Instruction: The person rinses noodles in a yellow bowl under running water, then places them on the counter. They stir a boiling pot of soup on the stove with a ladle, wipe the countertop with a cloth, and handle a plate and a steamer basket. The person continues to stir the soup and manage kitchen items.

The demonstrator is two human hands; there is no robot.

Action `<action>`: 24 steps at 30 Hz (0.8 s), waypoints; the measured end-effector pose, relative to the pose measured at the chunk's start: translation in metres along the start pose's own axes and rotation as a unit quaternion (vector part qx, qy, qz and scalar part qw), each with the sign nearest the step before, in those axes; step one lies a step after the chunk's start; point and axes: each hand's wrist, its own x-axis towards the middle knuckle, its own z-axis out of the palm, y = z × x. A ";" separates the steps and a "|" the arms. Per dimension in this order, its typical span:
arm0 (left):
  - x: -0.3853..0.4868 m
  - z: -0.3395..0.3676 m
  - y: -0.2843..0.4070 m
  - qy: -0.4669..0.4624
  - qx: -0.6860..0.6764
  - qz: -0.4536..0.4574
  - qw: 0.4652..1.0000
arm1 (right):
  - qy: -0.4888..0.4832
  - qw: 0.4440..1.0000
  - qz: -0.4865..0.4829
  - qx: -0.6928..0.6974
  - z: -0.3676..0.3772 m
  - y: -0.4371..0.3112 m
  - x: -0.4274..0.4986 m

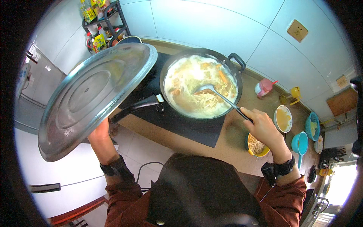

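Observation:
My left hand (99,132) holds up a large round metal lid (89,93), tilted, to the left of the wok; the lid hides most of its fingers. In my right hand (259,124) is the dark handle of a metal ladle or wok spatula (224,98), whose head rests among the noodles. The black wok (239,85) stands on a black cooktop (195,129). Pale noodles (208,100) and orange pieces (222,76) lie in its foamy, pale liquid. The wok's long black handle (136,106) points left, below the lid's edge.
A yellow bowl of noodles (256,144) stands below my right hand. Farther right are a bowl of yellowish liquid (283,119), a blue dipper (299,143) and a blue basket (312,126). A pink-lidded container (263,87) stands near the wall. A black rack (106,21) holds bottles at upper left.

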 end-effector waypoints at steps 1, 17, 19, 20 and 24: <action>0.000 -0.001 0.001 -0.002 0.016 0.005 1.000 | 0.003 1.000 -0.007 0.005 -0.003 0.001 -0.001; 0.009 -0.014 0.001 0.080 0.017 0.046 0.996 | 0.017 0.999 0.017 -0.031 -0.115 -0.013 -0.063; 0.011 -0.016 0.000 0.096 0.030 0.057 0.993 | -0.005 0.997 0.029 -0.066 -0.115 -0.014 -0.071; 0.012 -0.016 -0.001 0.098 0.022 0.054 0.994 | -0.007 0.996 0.022 -0.084 -0.110 -0.014 -0.073; 0.014 -0.017 -0.004 0.117 0.018 0.047 0.992 | -0.019 0.997 0.041 -0.065 -0.075 -0.003 -0.070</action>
